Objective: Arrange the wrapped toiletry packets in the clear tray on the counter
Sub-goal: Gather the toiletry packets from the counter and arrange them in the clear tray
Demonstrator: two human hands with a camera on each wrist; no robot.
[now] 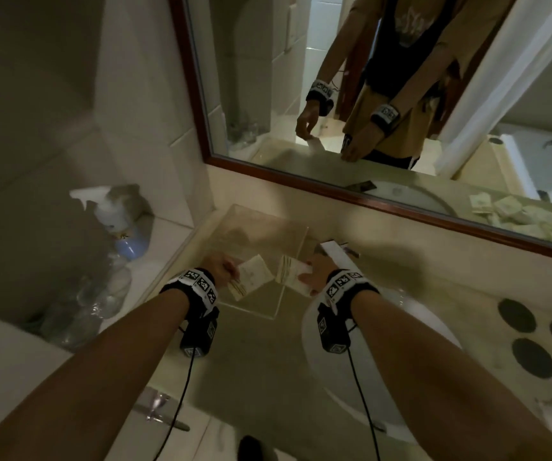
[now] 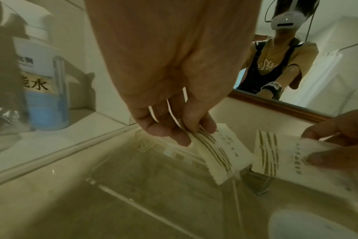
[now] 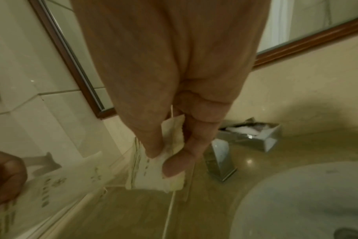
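Observation:
A clear tray (image 1: 287, 307) lies on the beige counter between the left wall and the basin. My left hand (image 1: 221, 269) pinches a cream packet with gold stripes (image 1: 251, 276) over the tray's left part; in the left wrist view the fingers (image 2: 174, 129) curl round that packet (image 2: 221, 155). My right hand (image 1: 317, 272) holds another cream packet (image 1: 292, 271) above the tray's right wall. The right wrist view has finger and thumb (image 3: 174, 163) pinching this packet (image 3: 153, 171). Both packets hang in the air, close together.
A blue spray bottle (image 1: 125, 227) and crumpled clear plastic (image 1: 101, 294) sit on the left ledge. The white basin (image 1: 351, 377) lies to the right, with a chrome tap (image 3: 219, 160) and a chrome box (image 3: 255, 134) behind it. Dark round discs (image 1: 534, 334) lie far right. A framed mirror (image 1: 367, 94) stands behind.

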